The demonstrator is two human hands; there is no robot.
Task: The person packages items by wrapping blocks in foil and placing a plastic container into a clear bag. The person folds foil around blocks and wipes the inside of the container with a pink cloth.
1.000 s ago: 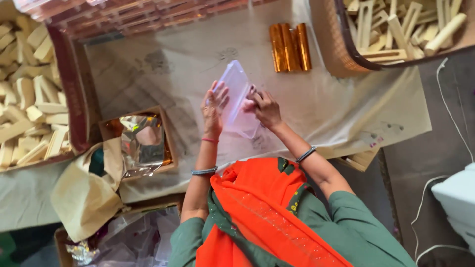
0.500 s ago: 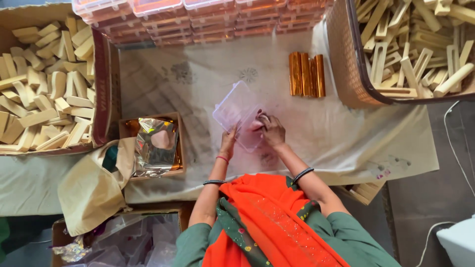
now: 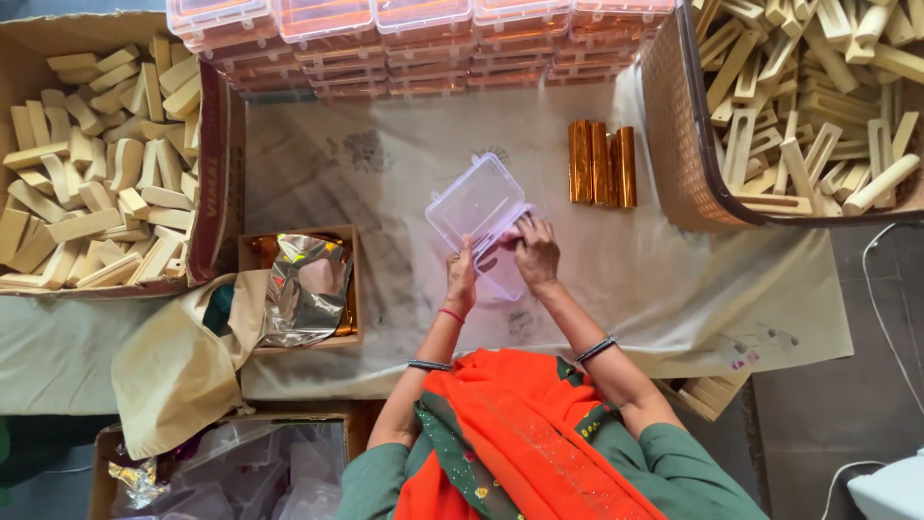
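A pale cloth (image 3: 385, 193) covers the work surface and everything sits on or around it; to the left a big cardboard box (image 3: 217, 173) is heaped with pale wooden blocks (image 3: 96, 164), and to the right a woven basket (image 3: 674, 144) holds more pale wooden pieces (image 3: 808, 106), many of them slotted; along the far edge runs a row of stacked clear boxes (image 3: 414, 39) that glow orange inside, which I take as packed ones, so a good share of the work looks done, though both heaps of wood are still high; a smaller carton (image 3: 298, 289) near the left elbow holds crumpled gold foil (image 3: 308, 279); four foil-wrapped gold bars (image 3: 602, 164) lie side by side on the cloth, just beyond the hands and apart from them; in the middle the clear plastic case (image 3: 481, 217) stands open, its lid tilted up and nothing inside as far as I can see; the left hand (image 3: 461, 279) pinches the near edge of it, fingers closed on the plastic; the right hand (image 3: 536, 252) curls over the case's right side, gripping it too; so this case still looks unfilled
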